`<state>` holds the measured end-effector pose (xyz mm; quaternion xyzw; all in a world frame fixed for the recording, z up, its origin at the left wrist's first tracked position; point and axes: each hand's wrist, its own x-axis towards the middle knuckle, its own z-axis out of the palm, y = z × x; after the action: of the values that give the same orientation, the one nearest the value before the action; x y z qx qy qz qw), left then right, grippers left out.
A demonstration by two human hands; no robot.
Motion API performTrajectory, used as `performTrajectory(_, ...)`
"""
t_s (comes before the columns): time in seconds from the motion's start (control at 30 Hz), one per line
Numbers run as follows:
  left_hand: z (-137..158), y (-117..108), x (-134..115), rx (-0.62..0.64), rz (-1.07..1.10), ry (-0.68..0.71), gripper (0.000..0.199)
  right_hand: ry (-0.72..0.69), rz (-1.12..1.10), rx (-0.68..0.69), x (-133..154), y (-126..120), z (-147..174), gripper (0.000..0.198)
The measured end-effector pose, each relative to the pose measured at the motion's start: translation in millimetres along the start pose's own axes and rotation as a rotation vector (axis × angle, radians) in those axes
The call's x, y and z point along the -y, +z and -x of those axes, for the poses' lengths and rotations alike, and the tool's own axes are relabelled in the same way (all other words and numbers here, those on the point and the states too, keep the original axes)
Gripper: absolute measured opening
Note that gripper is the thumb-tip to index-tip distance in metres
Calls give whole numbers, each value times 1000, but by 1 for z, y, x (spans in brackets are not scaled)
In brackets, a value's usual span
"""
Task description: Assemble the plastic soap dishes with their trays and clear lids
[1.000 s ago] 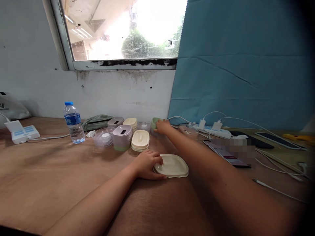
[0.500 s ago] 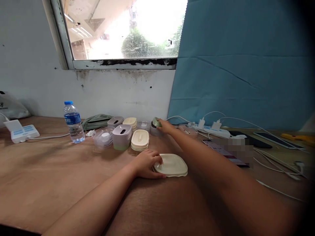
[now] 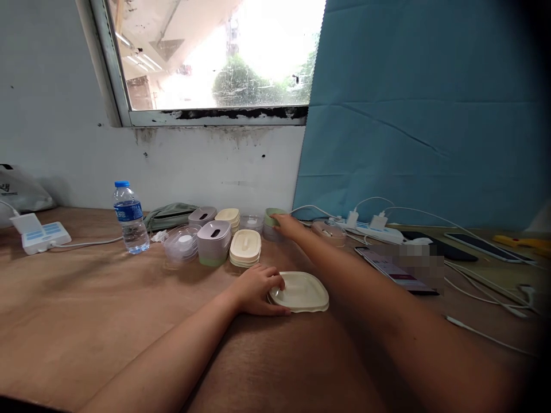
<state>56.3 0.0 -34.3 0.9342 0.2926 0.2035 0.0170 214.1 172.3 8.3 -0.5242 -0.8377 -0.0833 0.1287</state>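
My left hand (image 3: 259,289) rests at the left end of a pale cream oval lid (image 3: 303,291) on the table, fingers curled over its top and thumb along the near edge. Farther back, my right hand (image 3: 289,225) grips the near side of a small green container (image 3: 271,217), which sits level on a pale lilac container (image 3: 270,232). Part of the green rim is hidden by my fingers. Left of it stand a stack of cream lids (image 3: 245,246), a lilac slotted box (image 3: 214,244) with a green base, and clear plastic bowls (image 3: 181,244).
A water bottle (image 3: 131,221) and a grey-green pouch (image 3: 172,214) stand at the back left. Power strips (image 3: 47,236), white cables, a pinkish container (image 3: 329,232) and phones (image 3: 398,272) lie to the sides. The wall closes off the back.
The green container was tilted in my right hand and now sits level on the lilac one. My left hand stays on the cream lid.
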Motion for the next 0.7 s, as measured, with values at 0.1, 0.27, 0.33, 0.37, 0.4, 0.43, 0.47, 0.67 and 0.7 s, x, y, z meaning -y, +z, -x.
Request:
performTrajectory(0.1, 0, 0, 0, 1, -4, -1, 47, -18, 28, 4, 2, -3, 0, 32)
performTrajectory(0.27, 0, 1, 0, 0, -2, -3, 48, -18, 62, 4, 6, -4, 2, 28)
performTrajectory(0.33, 0, 0, -1, -2, 3, -4, 48, -17, 63, -9, 8, -4, 4, 30)
performTrajectory(0.37, 1, -1, -1, -5, 6, 1, 48, -19, 61, -22, 9, -5, 5, 32)
performTrajectory(0.4, 1, -2, 0, -11, 10, 14, 48, -22, 58, -43, 9, -6, 6, 35)
performTrajectory(0.43, 2, -3, 0, -15, 18, 36, 48, -25, 53, -71, 10, -9, 9, 40)
performTrajectory(0.47, 2, -5, 1, -17, 31, 65, 47, -30, 47, -105, 11, -12, 12, 43)
performTrajectory(0.67, 6, -10, 6, 5, 159, 192, 24, -154, -7, -240, 19, -39, 63, 28)
performTrajectory(0.7, 6, -9, 7, 4, 170, 196, 22, -183, -13, -237, 20, -43, 78, 25)
